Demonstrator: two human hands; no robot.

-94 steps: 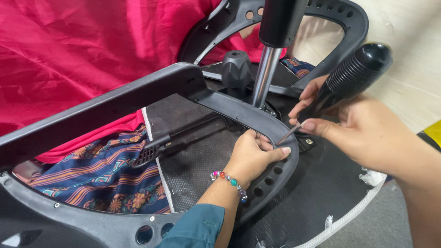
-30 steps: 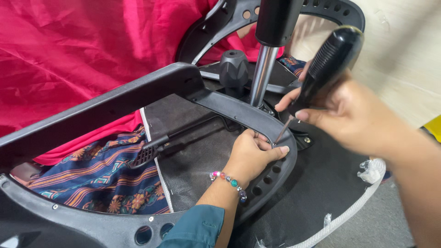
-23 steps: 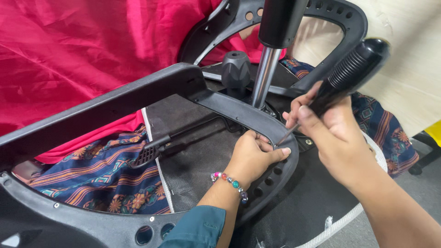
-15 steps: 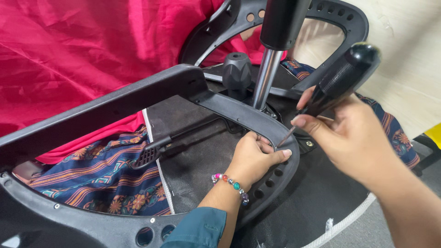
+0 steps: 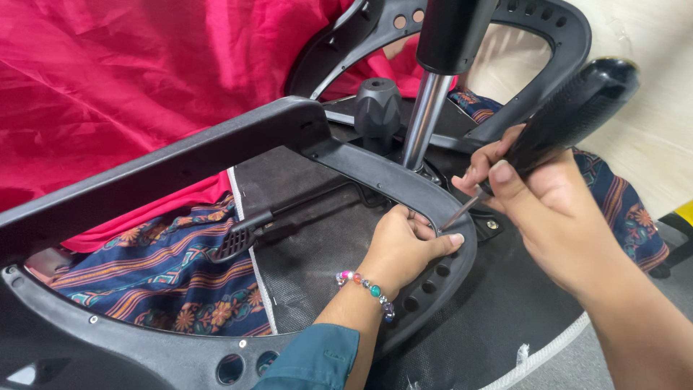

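Right hand (image 5: 556,209), at the frame's right, grips a black ribbed-handled screwdriver (image 5: 570,115), its handle now tilted more toward upper right than half a second ago, tip kept at the curved black plastic chair armrest bracket (image 5: 404,184). Left hand (image 5: 404,245), centre frame, stays clenched on that bracket beside the chrome cylinder (image 5: 426,123), so the screw-turning seems ongoing.

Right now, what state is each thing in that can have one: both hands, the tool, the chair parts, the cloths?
Left hand: closed over the curved black plastic chair frame.
Right hand: gripping the black-handled screwdriver.
Black-handled screwdriver: tilted, tip at the frame beside the left fingers.
Chrome gas-lift column: standing up from the seat underside.
Black lever: lying flat on the grey seat lining.
Red cloth: crumpled.
Patterned blue cloth: spread under the frame.
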